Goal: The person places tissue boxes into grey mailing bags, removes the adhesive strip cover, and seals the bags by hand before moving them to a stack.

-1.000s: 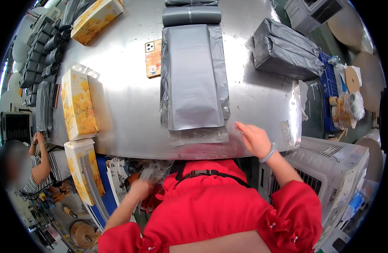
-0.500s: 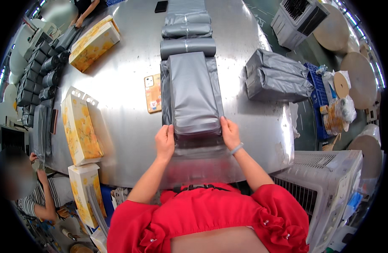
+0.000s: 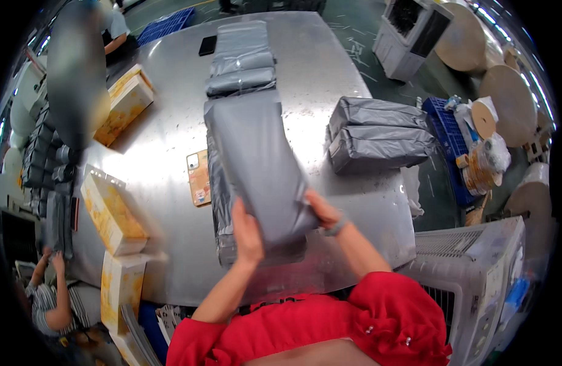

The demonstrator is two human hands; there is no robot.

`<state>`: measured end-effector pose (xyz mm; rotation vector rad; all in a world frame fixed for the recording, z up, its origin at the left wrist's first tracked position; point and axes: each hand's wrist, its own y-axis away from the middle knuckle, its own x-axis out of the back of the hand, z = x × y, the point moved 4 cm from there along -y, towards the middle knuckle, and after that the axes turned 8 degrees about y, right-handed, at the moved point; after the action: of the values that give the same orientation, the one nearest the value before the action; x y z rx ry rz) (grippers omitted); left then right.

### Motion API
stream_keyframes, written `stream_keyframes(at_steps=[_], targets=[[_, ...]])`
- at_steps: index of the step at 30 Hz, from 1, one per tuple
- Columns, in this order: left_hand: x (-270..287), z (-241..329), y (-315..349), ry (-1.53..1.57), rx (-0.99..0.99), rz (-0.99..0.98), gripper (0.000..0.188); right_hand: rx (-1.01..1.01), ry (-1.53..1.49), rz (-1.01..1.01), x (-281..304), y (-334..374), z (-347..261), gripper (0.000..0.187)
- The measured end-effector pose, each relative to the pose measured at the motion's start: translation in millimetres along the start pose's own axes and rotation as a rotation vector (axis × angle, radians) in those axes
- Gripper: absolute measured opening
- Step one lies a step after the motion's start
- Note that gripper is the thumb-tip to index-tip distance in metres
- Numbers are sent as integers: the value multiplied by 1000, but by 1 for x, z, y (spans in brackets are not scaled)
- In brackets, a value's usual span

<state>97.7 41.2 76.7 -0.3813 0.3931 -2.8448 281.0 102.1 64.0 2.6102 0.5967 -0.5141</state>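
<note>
The left grip [image 3: 248,236] and right grip [image 3: 322,210] are partly curled, holding a grey bag [image 3: 262,165] by the sides of its near end. Long, smooth and softly glossy, it slants over a stack [image 3: 219,219] toward the near edge of the counter [image 3: 366,210]. Half a second earlier it lay straight on the stack; its near end has since swung toward the right edge.
</note>
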Motion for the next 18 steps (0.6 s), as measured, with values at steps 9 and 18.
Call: stream_keyframes(at_steps=[9, 18], targets=[[80, 29, 42, -434, -167, -243, 51, 154, 1854, 345, 216, 138, -162, 104], [423, 12, 28, -1512, 325, -276, 95, 692, 1909, 649, 140, 0, -121, 75]])
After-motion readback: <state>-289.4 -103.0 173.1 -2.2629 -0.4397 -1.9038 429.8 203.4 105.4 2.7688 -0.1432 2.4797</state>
